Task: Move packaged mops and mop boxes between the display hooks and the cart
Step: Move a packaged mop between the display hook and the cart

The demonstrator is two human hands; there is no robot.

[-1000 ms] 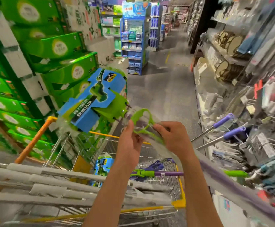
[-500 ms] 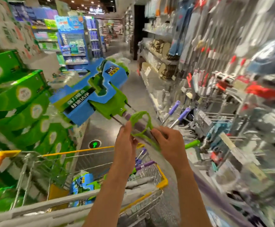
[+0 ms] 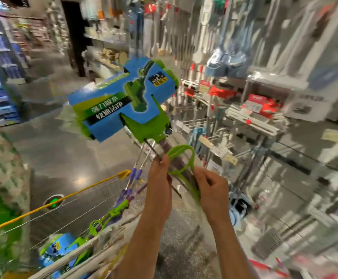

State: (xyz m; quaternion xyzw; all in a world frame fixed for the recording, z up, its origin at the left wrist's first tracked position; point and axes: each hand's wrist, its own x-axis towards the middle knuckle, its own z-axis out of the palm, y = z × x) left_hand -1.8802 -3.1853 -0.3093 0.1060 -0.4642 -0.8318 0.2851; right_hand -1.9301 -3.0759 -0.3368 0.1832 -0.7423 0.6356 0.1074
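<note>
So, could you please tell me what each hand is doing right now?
Left hand: holding the packaged mop by its shaft.
Right hand: gripping its green handle loop.

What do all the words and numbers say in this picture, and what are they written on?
"强力吸水" on the green band of the blue card sleeve around the mop head.
"快速洁净" on the black band just below it, same sleeve.
"2" on the small dark badge on that sleeve; the tiny text around it is too blurred to read.
Red shelf tags and the grey box: too blurred to read.
</note>
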